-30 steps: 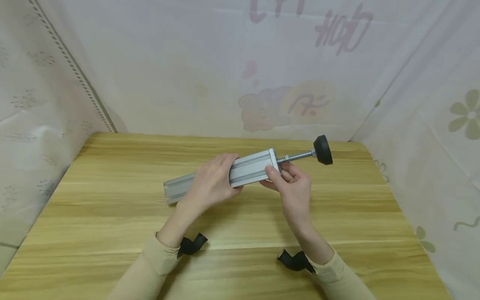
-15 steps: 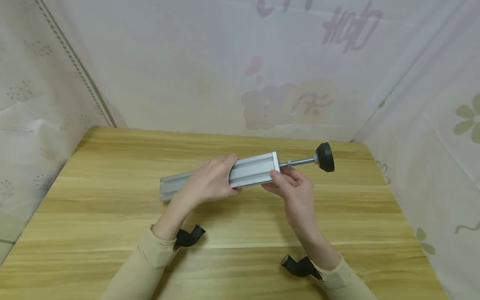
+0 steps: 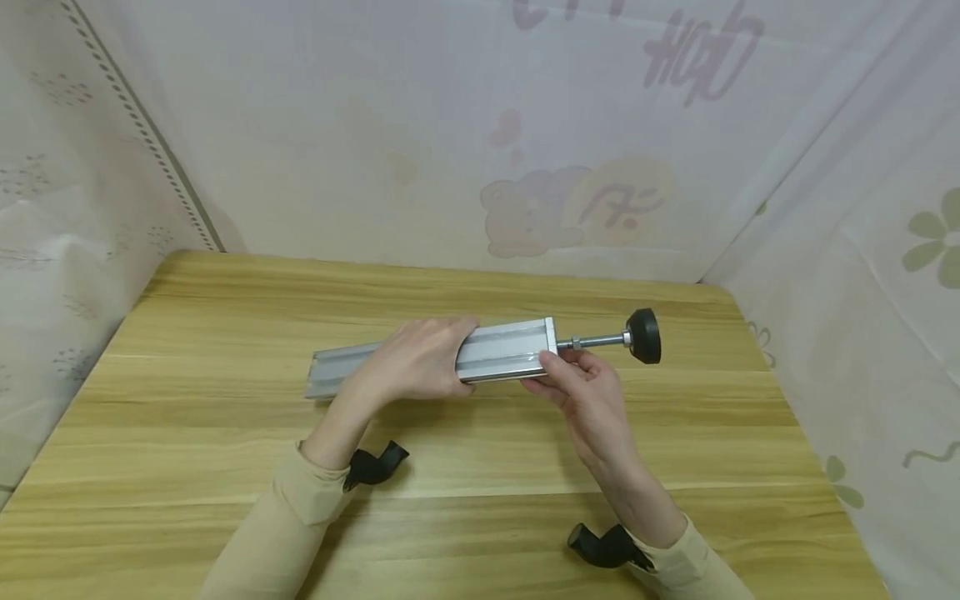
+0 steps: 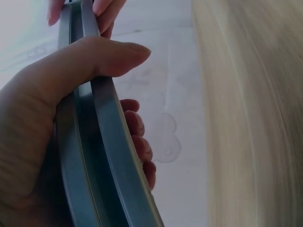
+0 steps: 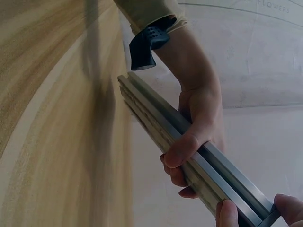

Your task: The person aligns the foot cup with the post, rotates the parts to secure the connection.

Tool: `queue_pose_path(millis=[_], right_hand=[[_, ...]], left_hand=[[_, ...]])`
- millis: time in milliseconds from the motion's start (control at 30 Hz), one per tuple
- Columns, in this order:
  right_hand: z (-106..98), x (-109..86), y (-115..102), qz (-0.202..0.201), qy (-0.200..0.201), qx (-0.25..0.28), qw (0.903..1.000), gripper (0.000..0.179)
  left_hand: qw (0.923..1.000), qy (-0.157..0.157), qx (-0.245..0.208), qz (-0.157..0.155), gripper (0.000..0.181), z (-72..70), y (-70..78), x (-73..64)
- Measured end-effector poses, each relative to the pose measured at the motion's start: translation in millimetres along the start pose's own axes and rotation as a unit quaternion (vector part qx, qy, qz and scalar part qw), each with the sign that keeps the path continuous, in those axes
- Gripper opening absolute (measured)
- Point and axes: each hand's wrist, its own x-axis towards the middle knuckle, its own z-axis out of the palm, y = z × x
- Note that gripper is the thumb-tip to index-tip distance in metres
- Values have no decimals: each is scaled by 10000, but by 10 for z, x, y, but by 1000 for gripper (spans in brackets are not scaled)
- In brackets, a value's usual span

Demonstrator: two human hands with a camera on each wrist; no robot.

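Metal profile (image 3: 504, 352) (w/ blk foot (image 3: 644, 336)) in both hands (image 3: 420, 358)

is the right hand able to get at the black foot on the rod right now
Probably yes: nothing visible stands between the right hand and the black foot, though that hand would likely need to release the metal bar first.

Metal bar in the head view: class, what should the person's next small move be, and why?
Probably lower the metal bar gently onto the table: it appears held in the air, the left hand gripping its middle and the right hand pinching it near the threaded rod.
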Motion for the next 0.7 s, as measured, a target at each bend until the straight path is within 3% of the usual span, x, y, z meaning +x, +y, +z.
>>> queue_pose_path(millis=[467, 700], right_hand=[[-45, 16, 118, 707, -195, 407, 9965, 41], [-49, -11, 171, 1118, 34, 731, 9910, 42]], left_hand=[[9959, -890, -134, -137, 54, 11, -45, 3], [9931, -1164, -76, -124, 60, 44, -59, 27]])
